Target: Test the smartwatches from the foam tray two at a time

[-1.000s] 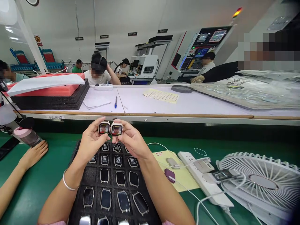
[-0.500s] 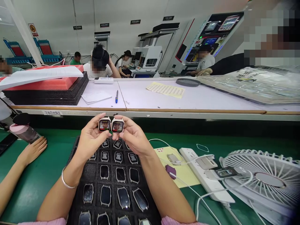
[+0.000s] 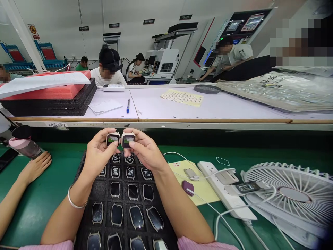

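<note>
My left hand (image 3: 98, 153) pinches a small smartwatch body (image 3: 113, 139), its screen lit dark with a green band. My right hand (image 3: 145, 152) pinches a second smartwatch body (image 3: 128, 139) right beside it, showing the same screen. Both are held side by side above the far end of a black foam tray (image 3: 100, 192). Several more watch bodies lie in the tray's pockets, some with lit text screens, others dark. A silver bangle sits on my left wrist.
Another person's hand (image 3: 35, 167) rests on the green mat at left, near a pink bottle (image 3: 24, 146). To the right lie a yellow sheet (image 3: 205, 192), a white power strip (image 3: 225, 194) with cables and a white fan (image 3: 291, 196). A white shelf and seated workers are beyond.
Both watch screens switched from a reddish picture to a dark screen with a green band. My hands stayed in place; the view shifted slightly.
</note>
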`<action>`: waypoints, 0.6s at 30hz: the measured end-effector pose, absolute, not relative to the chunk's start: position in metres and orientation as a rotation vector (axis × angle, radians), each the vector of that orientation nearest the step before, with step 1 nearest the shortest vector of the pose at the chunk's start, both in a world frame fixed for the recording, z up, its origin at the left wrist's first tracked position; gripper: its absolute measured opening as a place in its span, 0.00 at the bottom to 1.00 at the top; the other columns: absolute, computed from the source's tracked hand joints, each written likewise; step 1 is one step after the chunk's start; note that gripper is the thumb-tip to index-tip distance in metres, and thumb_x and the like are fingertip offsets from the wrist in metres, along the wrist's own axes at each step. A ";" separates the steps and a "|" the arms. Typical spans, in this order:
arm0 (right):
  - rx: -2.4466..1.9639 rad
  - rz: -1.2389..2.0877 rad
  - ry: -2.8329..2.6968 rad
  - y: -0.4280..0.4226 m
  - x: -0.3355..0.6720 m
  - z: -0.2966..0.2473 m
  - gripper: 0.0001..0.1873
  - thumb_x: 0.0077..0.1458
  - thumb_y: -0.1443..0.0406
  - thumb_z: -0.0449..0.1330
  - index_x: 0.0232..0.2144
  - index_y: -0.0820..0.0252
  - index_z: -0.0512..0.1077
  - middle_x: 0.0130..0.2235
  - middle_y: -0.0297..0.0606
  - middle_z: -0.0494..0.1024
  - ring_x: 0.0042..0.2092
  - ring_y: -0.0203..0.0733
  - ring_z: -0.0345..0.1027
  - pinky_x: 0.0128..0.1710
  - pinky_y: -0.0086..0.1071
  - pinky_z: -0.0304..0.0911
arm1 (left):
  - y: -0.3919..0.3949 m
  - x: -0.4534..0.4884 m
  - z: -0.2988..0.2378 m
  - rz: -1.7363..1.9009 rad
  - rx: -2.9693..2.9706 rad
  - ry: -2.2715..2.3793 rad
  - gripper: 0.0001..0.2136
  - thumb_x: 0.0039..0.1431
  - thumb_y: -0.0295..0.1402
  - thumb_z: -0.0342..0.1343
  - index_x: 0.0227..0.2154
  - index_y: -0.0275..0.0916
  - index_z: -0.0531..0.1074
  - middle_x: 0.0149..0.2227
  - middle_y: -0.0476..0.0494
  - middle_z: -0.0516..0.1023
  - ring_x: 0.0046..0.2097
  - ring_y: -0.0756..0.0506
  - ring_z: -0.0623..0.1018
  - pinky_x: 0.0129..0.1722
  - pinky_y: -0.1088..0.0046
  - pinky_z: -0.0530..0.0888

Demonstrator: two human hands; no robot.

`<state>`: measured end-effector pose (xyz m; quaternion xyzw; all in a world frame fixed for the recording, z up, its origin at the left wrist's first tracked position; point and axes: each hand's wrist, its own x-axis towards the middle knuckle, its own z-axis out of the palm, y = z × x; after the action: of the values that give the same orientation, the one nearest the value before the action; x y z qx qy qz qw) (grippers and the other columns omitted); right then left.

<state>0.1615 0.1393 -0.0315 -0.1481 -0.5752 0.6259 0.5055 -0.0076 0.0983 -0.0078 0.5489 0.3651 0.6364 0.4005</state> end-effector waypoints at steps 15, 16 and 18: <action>-0.345 1.427 -1.417 0.139 0.162 -0.032 0.19 0.58 0.61 0.68 0.50 0.56 0.73 0.32 0.30 0.75 0.28 0.33 0.72 0.30 0.30 0.70 | 0.096 -0.012 -0.009 1.530 1.430 0.934 0.15 0.59 0.34 0.64 0.48 0.39 0.76 0.42 0.45 0.81 0.29 0.50 0.84 0.32 0.77 0.83; -0.330 1.426 -1.426 0.138 0.163 -0.032 0.19 0.57 0.62 0.67 0.51 0.56 0.73 0.33 0.31 0.75 0.28 0.34 0.73 0.31 0.31 0.70 | 0.095 -0.013 -0.009 1.525 1.437 0.925 0.15 0.59 0.34 0.64 0.49 0.39 0.76 0.43 0.44 0.82 0.30 0.50 0.84 0.33 0.76 0.83; -0.320 1.430 -1.435 0.137 0.164 -0.031 0.20 0.56 0.65 0.66 0.51 0.55 0.72 0.33 0.31 0.75 0.29 0.34 0.73 0.31 0.31 0.70 | 0.094 -0.015 -0.007 1.516 1.459 0.914 0.16 0.60 0.35 0.64 0.50 0.39 0.76 0.44 0.43 0.82 0.31 0.49 0.84 0.34 0.75 0.84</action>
<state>0.1639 0.1374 -0.0311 -0.1335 -0.5983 0.5961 0.5185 -0.0147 0.0937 -0.0075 0.5798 0.3632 0.6024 0.4111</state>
